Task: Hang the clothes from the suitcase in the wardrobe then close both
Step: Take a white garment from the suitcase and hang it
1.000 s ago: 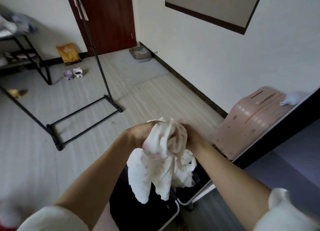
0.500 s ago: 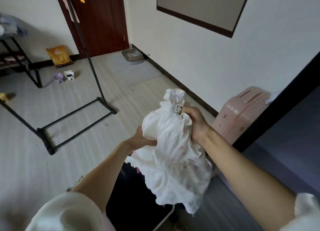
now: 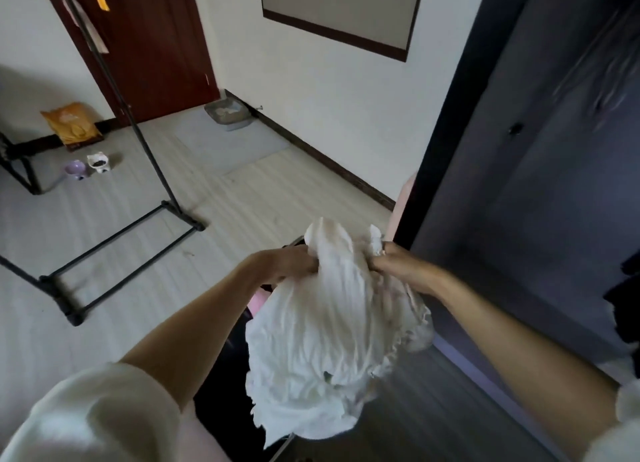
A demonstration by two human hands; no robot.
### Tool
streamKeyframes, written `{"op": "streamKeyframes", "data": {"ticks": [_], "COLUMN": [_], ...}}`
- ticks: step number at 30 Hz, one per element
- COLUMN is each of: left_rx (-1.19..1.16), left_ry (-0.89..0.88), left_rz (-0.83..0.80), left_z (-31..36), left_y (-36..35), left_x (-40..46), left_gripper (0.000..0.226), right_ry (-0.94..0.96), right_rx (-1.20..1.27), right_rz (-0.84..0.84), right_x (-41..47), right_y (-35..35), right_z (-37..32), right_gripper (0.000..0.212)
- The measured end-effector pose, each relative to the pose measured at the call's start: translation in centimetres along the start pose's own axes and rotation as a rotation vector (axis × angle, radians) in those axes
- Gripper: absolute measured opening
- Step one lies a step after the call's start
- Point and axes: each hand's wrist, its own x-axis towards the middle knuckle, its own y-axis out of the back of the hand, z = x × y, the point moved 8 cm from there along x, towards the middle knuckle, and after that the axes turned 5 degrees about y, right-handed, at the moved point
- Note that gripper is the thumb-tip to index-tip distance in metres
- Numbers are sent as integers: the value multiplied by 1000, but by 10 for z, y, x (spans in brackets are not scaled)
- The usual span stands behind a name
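Note:
A crumpled white garment [image 3: 325,340] hangs in front of me, held up at its top by both hands. My left hand [image 3: 287,262] grips its upper left side and my right hand [image 3: 394,264] grips its upper right side. Below it lies the open black suitcase [image 3: 221,385], mostly hidden by the garment and my left arm. The dark wardrobe [image 3: 540,170] stands at the right, its black front edge close to my right hand. Dark clothes [image 3: 627,299] hang at the far right edge.
A black clothes rack [image 3: 138,226] stands on the pale floor at the left. A pink case [image 3: 401,208] peeks out beside the wardrobe edge. Pet bowls [image 3: 88,167], an orange bag [image 3: 71,124] and a grey tray [image 3: 227,115] sit near the dark red door.
My view has turned right, bringing the wardrobe in. The garment has been lifted from a tight bunch and now hangs spread between my hands, which moved apart.

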Motion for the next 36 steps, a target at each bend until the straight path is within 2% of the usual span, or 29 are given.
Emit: {"op": "streamKeyframes", "data": {"ticks": [4,7,10,14,16,18,21,23,24,26,28,29,31,33,36], "left_rx": [-79,-161,-213,-285,-323,-396,-584,-693,-729,-786,-830,-836,-785,-716,-480], "left_ry": [-51,-133,-186,-251,-298,-341,-407,-443,-457,-473,-478,-485,-490,-481,-384], "left_rz": [72,41,97,224,281,305,336,310,289,243,192,175,169,95,-104], "left_z": [47,92,136,193,223,254,294,315,324,343,359,366,376,386,384], "left_y": [-52,-101,-139,-165,-171,-180,-185,-188,-189,-194,-197,-197,-194,-197,-221], "left_x": [-6,-12,-17,-23,-28,-32,-36,-37,-36,-35,-30,-26,-12,3,28], "left_gripper": [39,31,21,33,33,31,25,30,28,21,15,13,11,13,13], "right_ry": [-73,-83,11,98,63,37,44,60,46,-27,17,90,193,232,260], "right_rx": [-84,-115,-120,103,244,324,141,-194,-388,-626,-529,-469,-381,-282,-184], "right_rz": [68,231,334,466,391,206,142,208,246,411,583,675,855,972,940], "right_x": [-53,-83,-115,-157,-177,-197,-214,-213,-211,-213,-218,-222,-233,-244,-242], "right_y": [43,79,114,154,160,155,164,182,191,221,246,258,286,312,341], "right_z": [51,79,94,132,156,175,194,204,208,211,204,193,169,134,81], "right_gripper": [40,33,29,39,48,61,77,94,95,69,40,33,24,14,19]}}
